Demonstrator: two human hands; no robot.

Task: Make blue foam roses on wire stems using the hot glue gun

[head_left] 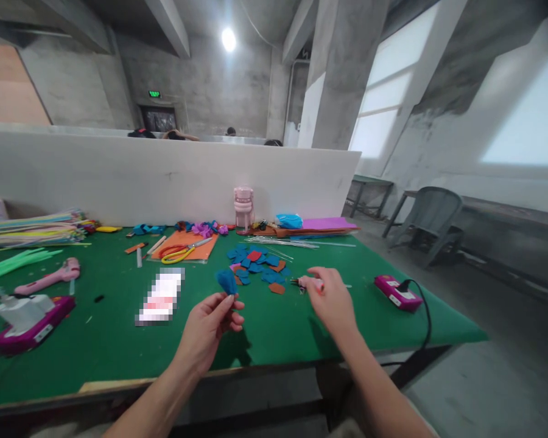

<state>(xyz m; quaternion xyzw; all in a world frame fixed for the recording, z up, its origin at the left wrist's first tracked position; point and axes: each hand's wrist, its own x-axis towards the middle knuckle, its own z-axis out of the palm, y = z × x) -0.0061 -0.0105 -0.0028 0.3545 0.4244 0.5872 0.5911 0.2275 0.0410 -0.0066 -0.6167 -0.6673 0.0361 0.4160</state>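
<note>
Raised above the front of the table, my left hand (212,322) pinches a small blue petal-shaped piece (227,281) between thumb and fingers. My right hand (333,301) is curled around a small pink glue gun (311,283), whose dark nozzle points left. A clear stick end shows behind the hand on the right; the palm hides most of the handle. Between the hands and a little farther back lies a loose spread of blue cut pieces (256,267), with a few brown pieces (277,288) and a red piece (254,256) among them.
Scissors (178,252) lie on an orange sheet (201,250). A purple power strip (398,293) with a black cable is at right, another power strip (36,325) at left. A pink tool (50,277) and bundled coloured stems (31,228) lie left. A white partition (164,176) stands behind.
</note>
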